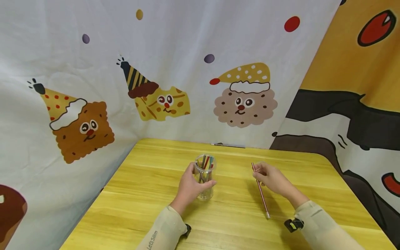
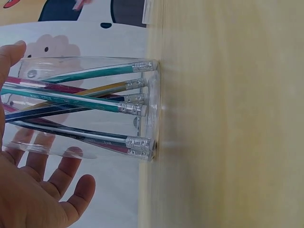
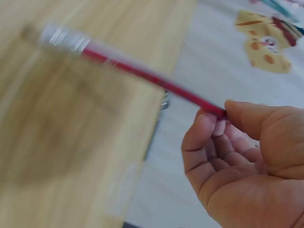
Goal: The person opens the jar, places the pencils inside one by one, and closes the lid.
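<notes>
A clear cup (image 1: pixel 205 194) stands on the table in the head view. My left hand (image 1: pixel 191 185) grips it from the left, thumb across the near side and fingers around the back. Inside, several pencils (image 2: pixel 90 102) in green, red, yellow and dark colours lean at crossing angles, eraser ends at the bottom. To the right of the cup, my right hand (image 1: pixel 275 178) pinches a red pencil (image 1: pixel 261 196) between thumb and fingers near its upper end. That pencil slants, its silver-banded eraser end (image 3: pixel 64 38) lowest, close above the tabletop; contact cannot be told.
A thin dark pencil-like stick (image 1: pixel 228 146) lies along the back edge of the wooden table (image 1: pixel 150 166). Behind it hangs a white cloth (image 1: pixel 175 34) with printed cartoon snacks. A patterned orange and black cloth (image 1: pixel 350 76) hangs at the right.
</notes>
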Motion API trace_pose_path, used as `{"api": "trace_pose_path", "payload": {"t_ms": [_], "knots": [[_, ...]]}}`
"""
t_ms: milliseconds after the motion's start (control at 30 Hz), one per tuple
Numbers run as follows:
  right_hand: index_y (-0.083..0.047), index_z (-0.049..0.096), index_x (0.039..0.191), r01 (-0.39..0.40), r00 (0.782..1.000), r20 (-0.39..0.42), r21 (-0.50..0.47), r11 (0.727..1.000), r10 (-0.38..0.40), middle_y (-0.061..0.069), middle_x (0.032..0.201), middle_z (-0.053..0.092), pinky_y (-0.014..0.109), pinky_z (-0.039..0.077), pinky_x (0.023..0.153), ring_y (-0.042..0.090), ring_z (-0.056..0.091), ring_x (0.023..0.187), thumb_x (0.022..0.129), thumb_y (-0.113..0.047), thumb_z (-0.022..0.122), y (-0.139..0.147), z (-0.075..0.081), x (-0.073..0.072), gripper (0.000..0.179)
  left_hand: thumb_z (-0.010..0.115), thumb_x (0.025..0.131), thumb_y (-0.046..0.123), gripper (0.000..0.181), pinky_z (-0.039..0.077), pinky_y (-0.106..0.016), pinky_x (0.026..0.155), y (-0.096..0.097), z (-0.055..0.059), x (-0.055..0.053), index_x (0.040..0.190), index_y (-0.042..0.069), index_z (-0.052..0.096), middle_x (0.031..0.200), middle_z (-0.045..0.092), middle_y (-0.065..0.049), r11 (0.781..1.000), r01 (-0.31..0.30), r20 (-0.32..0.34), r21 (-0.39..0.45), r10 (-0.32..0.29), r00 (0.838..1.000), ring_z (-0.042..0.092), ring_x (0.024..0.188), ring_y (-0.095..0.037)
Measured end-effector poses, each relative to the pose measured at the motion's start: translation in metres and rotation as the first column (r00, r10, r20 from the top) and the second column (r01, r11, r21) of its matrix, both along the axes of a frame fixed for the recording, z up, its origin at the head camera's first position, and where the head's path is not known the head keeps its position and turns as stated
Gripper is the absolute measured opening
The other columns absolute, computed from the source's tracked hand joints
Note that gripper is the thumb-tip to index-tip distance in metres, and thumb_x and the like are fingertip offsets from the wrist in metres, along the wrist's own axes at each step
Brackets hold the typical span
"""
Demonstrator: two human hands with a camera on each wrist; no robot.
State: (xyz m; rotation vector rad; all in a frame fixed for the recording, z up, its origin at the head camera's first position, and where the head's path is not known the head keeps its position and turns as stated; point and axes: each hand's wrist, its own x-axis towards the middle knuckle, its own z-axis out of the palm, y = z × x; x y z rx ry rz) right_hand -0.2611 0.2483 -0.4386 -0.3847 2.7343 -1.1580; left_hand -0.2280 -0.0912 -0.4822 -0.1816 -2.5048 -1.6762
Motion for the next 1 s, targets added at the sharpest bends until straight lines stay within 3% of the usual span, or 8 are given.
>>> {"api": "trace_pose_path", "payload": {"t_ms": [167,367,600,833,900,1000], "knots": [[-0.013,0.037,0.165,-0.018,0.997,-0.08,-0.107,0.994,0.009,0.011,0.106,0.072,0.034,0.061,0.073,0.019,0.068,0.086,0.109,-0.017,0.063,-0.01,0.019,0.003,0.061,0.095,0.077,0.052,0.069,0.053,-0.043,0.09,0.0,-0.002,0.0,0.124,0.022,0.055,0.112,0.063,0.0,1.0,-0.004,0.008,-0.003,0.004,1.0,0.06,0.102,-0.021],[-0.013,0.045,0.16,-0.03,0.971,-0.239,-0.193,0.981,-0.018,0.014,0.106,0.076,0.029,0.06,0.071,0.023,0.07,0.083,0.108,-0.015,0.065,-0.021,0.031,0.01,0.056,0.095,0.078,0.05,0.068,0.054,-0.045,0.091,0.001,-0.002,0.0,0.125,0.021,0.056,0.114,0.064,-0.001,1.0,0.003,0.011,0.004,-0.003,1.0,0.061,0.104,-0.022],[-0.014,0.054,0.152,-0.022,0.865,-0.484,-0.3,0.954,-0.132,0.016,0.097,0.077,0.023,0.06,0.07,0.002,0.07,0.077,0.104,-0.005,0.068,-0.037,0.044,0.015,0.051,0.095,0.077,0.051,0.068,0.053,-0.046,0.093,0.001,0.001,0.0,0.124,0.021,0.056,0.112,0.063,0.0,1.0,-0.007,0.004,-0.002,0.007,1.0,0.06,0.103,-0.02],[-0.007,0.059,0.143,-0.018,0.755,-0.62,-0.346,0.938,-0.215,0.016,0.091,0.077,0.012,0.053,0.067,0.002,0.065,0.07,0.098,0.004,0.073,-0.052,0.046,0.017,0.049,0.095,0.077,0.052,0.069,0.054,-0.047,0.093,0.001,0.001,0.001,0.125,0.022,0.056,0.112,0.063,0.0,1.0,-0.004,0.002,0.006,0.004,1.0,0.06,0.103,-0.021],[-0.006,0.059,0.142,-0.014,0.738,-0.637,-0.343,0.939,-0.222,0.015,0.09,0.077,0.012,0.052,0.066,0.003,0.065,0.07,0.096,0.005,0.075,-0.055,0.044,0.016,0.049,0.095,0.077,0.052,0.068,0.054,-0.048,0.093,0.001,0.001,0.001,0.125,0.022,0.056,0.112,0.063,0.0,1.0,-0.003,0.003,0.01,0.003,1.0,0.06,0.104,-0.021],[-0.006,0.059,0.14,-0.006,0.736,-0.638,-0.342,0.94,-0.227,0.014,0.089,0.077,0.013,0.05,0.064,0.007,0.065,0.069,0.094,0.005,0.077,-0.058,0.041,0.014,0.051,0.095,0.077,0.052,0.069,0.054,-0.048,0.094,0.001,0.0,0.001,0.125,0.022,0.056,0.113,0.063,0.0,1.0,-0.002,0.005,0.011,0.002,1.0,0.061,0.105,-0.022]]}}
